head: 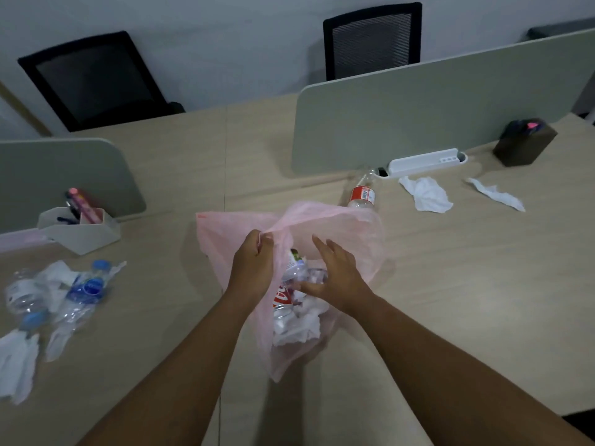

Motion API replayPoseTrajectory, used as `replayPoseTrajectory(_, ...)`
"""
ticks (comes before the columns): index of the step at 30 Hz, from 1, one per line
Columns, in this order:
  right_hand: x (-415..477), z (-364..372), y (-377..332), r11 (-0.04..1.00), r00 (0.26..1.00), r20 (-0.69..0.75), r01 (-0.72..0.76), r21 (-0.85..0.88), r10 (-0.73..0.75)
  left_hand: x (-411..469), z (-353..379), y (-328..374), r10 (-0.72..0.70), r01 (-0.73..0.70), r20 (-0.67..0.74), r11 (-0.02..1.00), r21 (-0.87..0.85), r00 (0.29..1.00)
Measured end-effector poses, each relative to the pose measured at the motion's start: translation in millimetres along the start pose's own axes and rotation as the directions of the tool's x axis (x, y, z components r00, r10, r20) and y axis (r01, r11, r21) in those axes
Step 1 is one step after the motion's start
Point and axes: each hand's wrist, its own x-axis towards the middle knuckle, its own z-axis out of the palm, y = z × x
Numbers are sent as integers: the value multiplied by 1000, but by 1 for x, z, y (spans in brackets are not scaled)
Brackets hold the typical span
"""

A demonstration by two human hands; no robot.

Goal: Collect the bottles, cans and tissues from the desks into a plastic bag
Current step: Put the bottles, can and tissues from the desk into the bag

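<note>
A pink plastic bag (341, 230) lies open on the desk in front of me. My left hand (252, 263) pinches its rim and holds the mouth up. My right hand (335, 275) is inside the mouth, fingers spread, over a crushed clear bottle (294, 272), a red-labelled can or bottle (280, 297) and white tissues (297, 326). Just behind the bag lies a clear bottle with a red label (362, 194). Two crumpled tissues (426, 194) (497, 194) lie to the right. On the left sit blue-labelled bottles (83, 294), another clear bottle (22, 291) and tissues (16, 358).
Grey desk dividers (434, 114) (61, 175) stand behind. A white pen holder (80, 230) is at the left, a white power strip (425, 162) and a dark box (523, 143) at the right. Two black chairs (93, 78) (373, 37) stand beyond the desk (450, 284).
</note>
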Motion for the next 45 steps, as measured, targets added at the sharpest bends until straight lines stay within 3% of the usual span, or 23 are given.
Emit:
replayPoseTrajectory(2,-3,-9,14,995,997,-59,48,-93,-54,6,13,4,1,-1,11,1000,13,1000)
replayPoseTrajectory(6,3,-46,36,982,938,-317,89,-167,-139,19,41,11,-26,24,39,997,69,999)
replayPoseTrajectory(10,37,-86,62,990,885,-463,-21,-142,-48,32,67,13,-44,42,21,992,121,999)
replayPoseTrajectory(15,97,-104,86,973,926,-357,-185,-137,125,37,85,5,-78,53,69,948,315,995)
replayPoseTrajectory(17,121,-101,87,972,933,-300,-226,-62,198,36,88,2,-67,35,79,935,353,995)
replayPoseTrajectory(21,163,-91,84,889,883,-171,-396,231,438,35,87,1,-82,57,59,940,338,995)
replayPoseTrajectory(25,178,-91,92,810,847,-40,-492,319,530,41,80,1,-76,51,60,936,349,995)
replayPoseTrajectory(31,155,-122,96,900,893,-199,-350,259,404,52,76,10,-25,7,56,953,303,998)
replayPoseTrajectory(37,95,-169,80,1000,902,-431,-30,0,27,62,70,28,-25,16,42,981,196,999)
replayPoseTrajectory(40,57,-159,65,994,945,-310,84,-74,-103,66,62,40,-31,35,-38,990,135,999)
replayPoseTrajectory(45,7,-112,41,985,972,-163,163,-59,-170,67,39,55,-73,80,-129,995,54,989)
